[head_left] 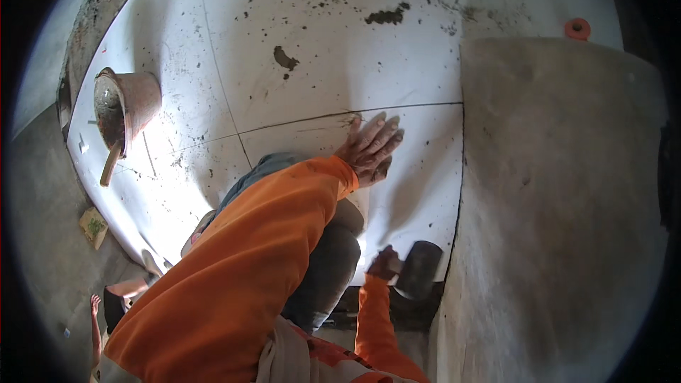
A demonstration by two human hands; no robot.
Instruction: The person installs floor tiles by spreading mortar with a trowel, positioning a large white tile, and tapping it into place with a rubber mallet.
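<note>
Black mallet (420,269), clenched lower-centre in the right hand (384,264), best lands flat, clear of the spread left hand (369,150).

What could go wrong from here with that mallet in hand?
The right hand grips a dark-headed mallet, so a stray swing might catch the left hand, spread over the white surface. The mallet also appears close to the grey surface at right and could knock it. Dark clumps on the white could smear.
</note>
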